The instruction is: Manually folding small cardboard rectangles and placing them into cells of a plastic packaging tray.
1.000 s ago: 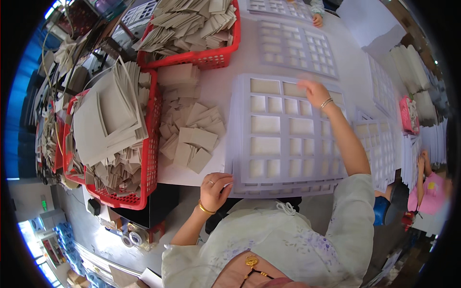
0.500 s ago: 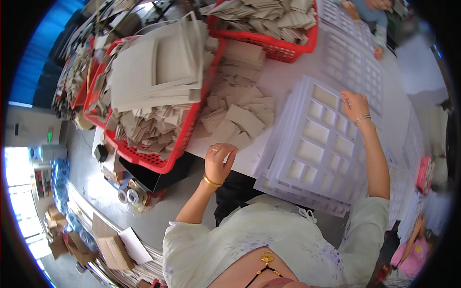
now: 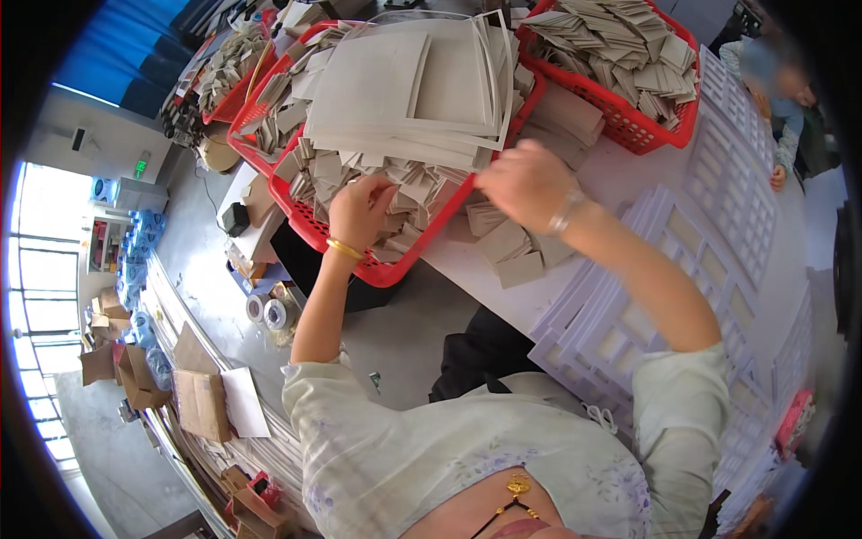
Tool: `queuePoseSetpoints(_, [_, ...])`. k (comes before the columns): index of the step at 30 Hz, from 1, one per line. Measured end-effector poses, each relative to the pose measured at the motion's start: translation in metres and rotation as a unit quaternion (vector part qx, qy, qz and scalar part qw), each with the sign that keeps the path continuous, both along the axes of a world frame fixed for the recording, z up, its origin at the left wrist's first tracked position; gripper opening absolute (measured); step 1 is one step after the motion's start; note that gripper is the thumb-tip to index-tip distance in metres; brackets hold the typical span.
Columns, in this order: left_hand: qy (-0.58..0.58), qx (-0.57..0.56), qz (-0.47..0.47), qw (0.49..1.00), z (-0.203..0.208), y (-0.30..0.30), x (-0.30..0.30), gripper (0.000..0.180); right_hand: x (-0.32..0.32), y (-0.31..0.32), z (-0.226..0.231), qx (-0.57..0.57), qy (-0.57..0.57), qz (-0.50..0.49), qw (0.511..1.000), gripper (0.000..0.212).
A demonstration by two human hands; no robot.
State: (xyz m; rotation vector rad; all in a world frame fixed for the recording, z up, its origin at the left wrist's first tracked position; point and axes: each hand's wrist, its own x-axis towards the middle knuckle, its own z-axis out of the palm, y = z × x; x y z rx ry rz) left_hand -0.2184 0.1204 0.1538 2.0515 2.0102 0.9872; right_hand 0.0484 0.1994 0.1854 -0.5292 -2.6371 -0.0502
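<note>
My left hand (image 3: pixel 357 214) is over the near part of a red plastic basket (image 3: pixel 388 271). Its bent fingers are slightly apart above loose grey card pieces (image 3: pixel 417 190), and I see nothing held. Blurred by motion, my right hand (image 3: pixel 530 187) is beside the basket's right rim; whether it holds anything is unclear. A stack of large grey-white sheets (image 3: pixel 359 90), some with rectangular cut-outs, lies across the basket's top. Small card pieces (image 3: pixel 510 251) are spread on the table below my right hand. White multi-window frame panels (image 3: pixel 611 314) are piled beneath my right forearm.
Another red basket of card pieces (image 3: pixel 642 135) stands at the back right. Further white panels (image 3: pixel 732 171) lie along the table's right side, near another person's hand (image 3: pixel 778 177). Tape rolls (image 3: pixel 277 314) and cardboard boxes (image 3: pixel 202 404) are at the left.
My right hand has left the white panels and moved left to the basket's rim. My left hand has risen from the table edge to above the basket's cards. The view has shifted.
</note>
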Motion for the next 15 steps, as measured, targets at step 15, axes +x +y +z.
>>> queuePoseSetpoints(15, [0.067,-0.197,-0.081,0.975,-0.043,0.030,-0.010,0.025,-0.130,-0.002,-0.023,-0.152,-0.320,-0.131,0.926,0.019])
